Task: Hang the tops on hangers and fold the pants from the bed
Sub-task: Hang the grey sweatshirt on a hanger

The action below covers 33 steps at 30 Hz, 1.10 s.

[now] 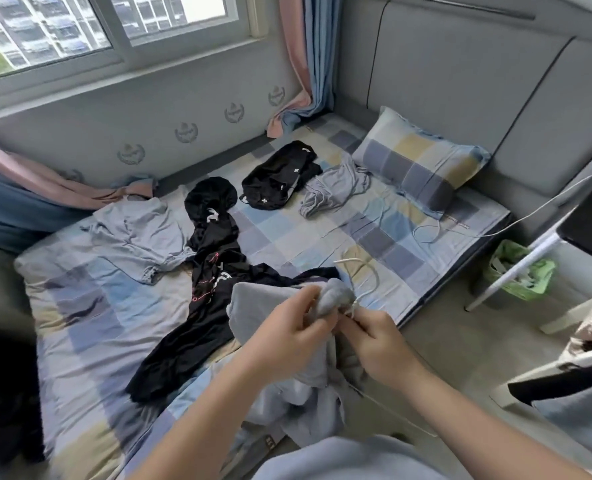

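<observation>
While the left hand [287, 327] and right hand [374, 337] pinch the grey top [253, 299], its length hanging nearward, the white hanger [370, 271] lies just beyond, nearer the right.

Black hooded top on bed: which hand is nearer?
Left. The left hand grips the grey garment just right of the black hooded top; the right hand holds it farther right, near the edge of the bed.
</observation>
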Available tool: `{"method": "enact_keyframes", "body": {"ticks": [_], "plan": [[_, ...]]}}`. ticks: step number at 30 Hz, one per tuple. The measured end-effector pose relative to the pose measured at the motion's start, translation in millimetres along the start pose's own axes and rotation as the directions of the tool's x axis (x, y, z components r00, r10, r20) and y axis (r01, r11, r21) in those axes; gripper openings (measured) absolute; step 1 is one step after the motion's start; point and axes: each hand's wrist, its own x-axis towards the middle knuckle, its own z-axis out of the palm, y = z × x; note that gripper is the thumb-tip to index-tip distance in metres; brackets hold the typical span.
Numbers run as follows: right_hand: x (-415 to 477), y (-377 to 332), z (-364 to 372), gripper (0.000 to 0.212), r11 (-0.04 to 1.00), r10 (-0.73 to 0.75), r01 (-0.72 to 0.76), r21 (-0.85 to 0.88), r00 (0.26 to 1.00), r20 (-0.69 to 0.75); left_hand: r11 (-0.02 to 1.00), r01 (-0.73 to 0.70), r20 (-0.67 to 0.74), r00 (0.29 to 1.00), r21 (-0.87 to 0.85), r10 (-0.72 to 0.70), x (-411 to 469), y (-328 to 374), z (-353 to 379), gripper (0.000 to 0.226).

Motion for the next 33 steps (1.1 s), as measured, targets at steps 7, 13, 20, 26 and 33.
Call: {"method": "enact_keyframes", "body": {"ticks": [7, 13, 20, 26, 33], "plan": [[-5, -13, -4, 0.042, 0.990, -0.143, 0.141, -0.030, 0.988, -0.066, 0.970, -0.171, -0.154, 0.968, 0.172, 0.198, -12, -3, 2, 0.014], [2, -2, -14, 0.034, 0.975, -0.059, 0.042, -0.216, 0.996, -0.072, 0.996, -0.092, -0.366, 0.926, 0.022, 0.094, -7, -12, -13, 0.022], [1, -5, -7, 0.041, 0.958, 0.097, -0.119, -0.261, 0.991, -0.095, 0.991, -0.086, -0.503, 0.864, -0.103, 0.023, -7, -14, -10, 0.014], [-7, -21, -5, 0.037, 0.933, 0.026, -0.056, -0.355, 0.996, -0.088, 0.993, 0.038, -0.638, 0.763, -0.115, -0.103, 11, -25, -22, 0.016], [-15, -23, 2, 0.034, 0.841, -0.044, -0.009, -0.542, 0.995, -0.086, 0.988, 0.037, -0.590, 0.799, -0.148, -0.118, 11, -23, -6, 0.013]]}}
